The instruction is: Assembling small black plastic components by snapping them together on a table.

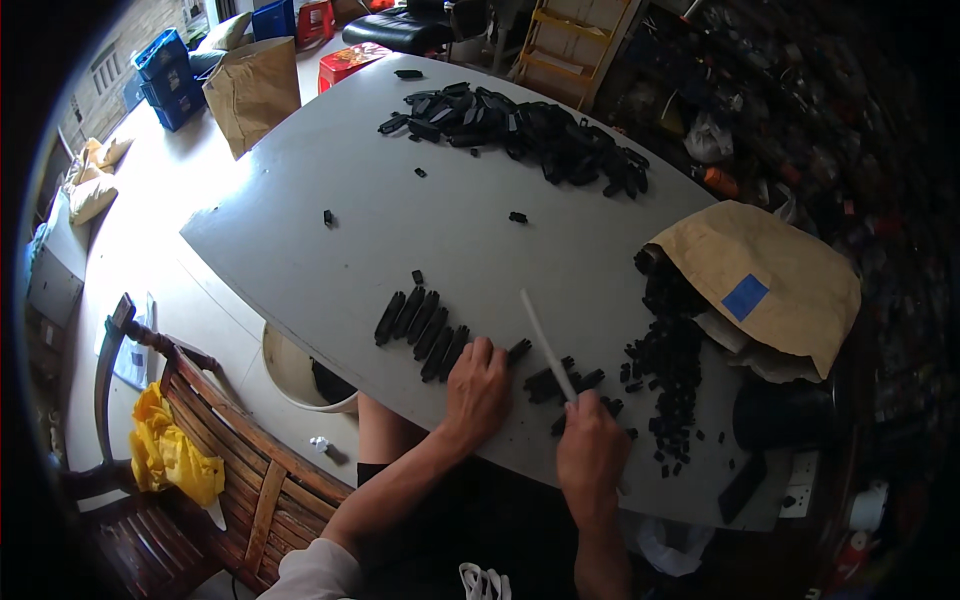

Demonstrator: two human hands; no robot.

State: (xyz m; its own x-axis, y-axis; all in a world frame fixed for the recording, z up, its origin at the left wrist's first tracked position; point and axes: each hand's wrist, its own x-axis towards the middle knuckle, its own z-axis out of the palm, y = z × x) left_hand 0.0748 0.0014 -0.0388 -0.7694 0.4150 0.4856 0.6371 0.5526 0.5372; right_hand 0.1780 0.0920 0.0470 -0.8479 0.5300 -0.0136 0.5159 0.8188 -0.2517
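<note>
My right hand (593, 450) is closed around a thin white stick (548, 340), which points up and to the left over the table. Curled fingers of my left hand (478, 392) rest at the right end of a row of long black plastic pieces (422, 318). The tip of one black piece (519, 350) sticks out beside these fingers; its lower end is hidden by the hand. More long black pieces (548, 386) lie between the two hands, partly under the right one. Just above the row sits a small black block (417, 277).
A heap of black pieces (520, 125) covers the table's far side. At right, small black blocks (665, 375) spill from a brown paper bag (770, 285). A dark cup-like container (782, 412) stands near it. A wooden chair (235, 460) and pale bucket (300, 370) are at left.
</note>
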